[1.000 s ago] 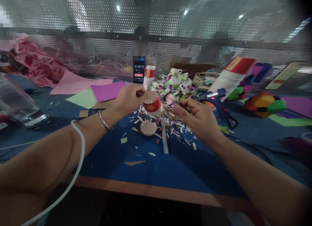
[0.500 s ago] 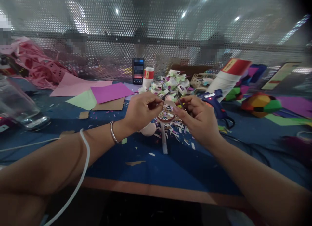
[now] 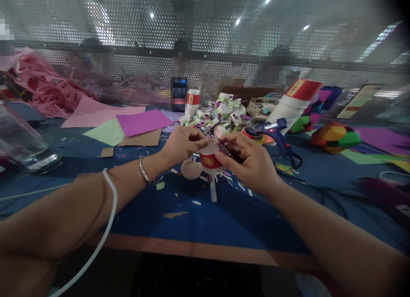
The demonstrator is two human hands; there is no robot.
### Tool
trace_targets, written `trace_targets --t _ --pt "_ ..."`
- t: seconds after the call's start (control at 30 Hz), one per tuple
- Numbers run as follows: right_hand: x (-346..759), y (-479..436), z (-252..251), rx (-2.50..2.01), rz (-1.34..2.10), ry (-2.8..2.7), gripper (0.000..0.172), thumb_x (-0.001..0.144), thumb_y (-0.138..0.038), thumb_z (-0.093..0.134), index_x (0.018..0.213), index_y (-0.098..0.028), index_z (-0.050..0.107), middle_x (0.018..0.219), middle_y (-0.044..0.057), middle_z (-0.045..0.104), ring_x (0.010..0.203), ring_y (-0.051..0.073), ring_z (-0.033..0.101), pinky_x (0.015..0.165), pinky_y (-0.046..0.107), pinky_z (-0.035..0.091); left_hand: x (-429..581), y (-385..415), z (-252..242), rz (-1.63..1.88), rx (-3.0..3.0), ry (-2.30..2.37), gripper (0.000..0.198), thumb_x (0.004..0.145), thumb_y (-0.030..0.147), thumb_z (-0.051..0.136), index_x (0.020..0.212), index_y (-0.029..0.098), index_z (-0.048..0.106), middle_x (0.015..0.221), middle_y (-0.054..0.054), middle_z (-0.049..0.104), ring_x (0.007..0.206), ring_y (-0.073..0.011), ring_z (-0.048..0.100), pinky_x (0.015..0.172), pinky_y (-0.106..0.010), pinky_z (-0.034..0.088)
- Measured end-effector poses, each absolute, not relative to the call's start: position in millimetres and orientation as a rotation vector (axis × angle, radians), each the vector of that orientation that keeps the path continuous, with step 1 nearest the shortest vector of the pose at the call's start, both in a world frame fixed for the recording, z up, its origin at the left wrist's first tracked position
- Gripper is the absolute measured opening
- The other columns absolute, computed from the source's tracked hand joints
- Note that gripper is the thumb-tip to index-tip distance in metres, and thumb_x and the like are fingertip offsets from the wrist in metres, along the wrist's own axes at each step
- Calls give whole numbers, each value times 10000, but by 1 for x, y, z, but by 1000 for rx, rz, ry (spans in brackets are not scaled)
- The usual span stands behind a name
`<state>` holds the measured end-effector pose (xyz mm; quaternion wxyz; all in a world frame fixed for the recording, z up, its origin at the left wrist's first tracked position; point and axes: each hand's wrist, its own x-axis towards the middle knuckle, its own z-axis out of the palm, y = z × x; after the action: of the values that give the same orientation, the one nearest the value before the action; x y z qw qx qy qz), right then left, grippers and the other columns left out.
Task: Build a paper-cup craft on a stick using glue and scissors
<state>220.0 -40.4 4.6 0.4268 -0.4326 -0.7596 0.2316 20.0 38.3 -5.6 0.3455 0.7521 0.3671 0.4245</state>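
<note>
A red-and-white paper cup (image 3: 209, 161) is between my hands, its printed side facing me. My left hand (image 3: 182, 147) pinches its upper rim at the left. My right hand (image 3: 253, 160) is closed around a dark, shiny metal tool (image 3: 226, 151) that looks like small scissors, its tip at the cup's rim. Fingers hide most of the tool. Below and left of the cup lies a round white paper piece (image 3: 191, 170). A translucent stick (image 3: 213, 192) lies below the cup. Behind my hands is a heap of cut white-and-green paper pieces (image 3: 224, 111).
A blue glue gun (image 3: 277, 130) with a black cord lies right of my hands. Behind it leans a stack of paper cups (image 3: 293, 103). Coloured paper sheets (image 3: 141, 121) and a clear glass (image 3: 30, 143) are on the left. A white cable (image 3: 110, 203) crosses my left forearm.
The cup has turned so its red side shows; before, its ring showed scraps through it, with a pale strip between my fingers. The tool has moved left and down to the rim.
</note>
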Motion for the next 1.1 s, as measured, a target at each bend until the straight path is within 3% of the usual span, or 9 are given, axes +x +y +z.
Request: trace_targets --t 0.2,0.4,0.57,0.77,0.87,1.0,1.1 --pt "225 -39 6 -1121 457 -2009 257 904 -345 697 1105 -215 602 984 56 726 824 198 691 732 319 521 23 37 -6 1125 1870 953 156 800 290 739 696 173 731 674 -32 716 595 -117 594 552 -248 464" --pt "226 -42 12 -1147 357 -2077 262 916 -405 686 1074 -211 610 892 38 711 691 159 634 651 288 482 21 33 -1 1157 1868 923 146 798 280 747 694 179 731 703 -22 696 618 -105 569 549 -234 448" --pt "224 -44 15 -1129 282 -2111 235 916 -405 676 1051 -220 620 922 50 705 734 174 636 664 292 481 21 35 -4 1146 1830 873 156 781 297 757 691 176 717 685 -17 670 625 -113 568 541 -237 441" --pt "224 -44 15 -1109 275 -2144 147 911 -357 669 918 -224 607 805 20 658 663 150 572 624 284 451 23 34 -6 1090 1741 789 235 846 334 716 663 193 673 616 3 613 564 -101 521 530 -251 418" --pt "225 -45 15 -1131 314 -2110 146 925 -364 659 915 -226 613 771 13 638 630 140 557 587 278 433 23 35 -5 1104 1648 789 252 926 373 632 757 197 695 680 -13 644 587 -103 537 539 -251 434" --pt "227 -49 21 -1163 285 -1957 183 927 -394 671 887 -232 598 713 0 586 562 124 502 512 278 377 23 43 -13 1178 1710 829 153 933 309 630 999 190 701 955 -60 735 762 -119 630 649 -251 508" --pt "231 -52 28 -1166 179 -1800 193 918 -384 699 859 -231 598 660 -4 556 527 117 451 486 291 334 23 51 -22 1227 1832 861 145 932 288 633 1025 184 672 962 -67 736 758 -121 631 674 -261 518"
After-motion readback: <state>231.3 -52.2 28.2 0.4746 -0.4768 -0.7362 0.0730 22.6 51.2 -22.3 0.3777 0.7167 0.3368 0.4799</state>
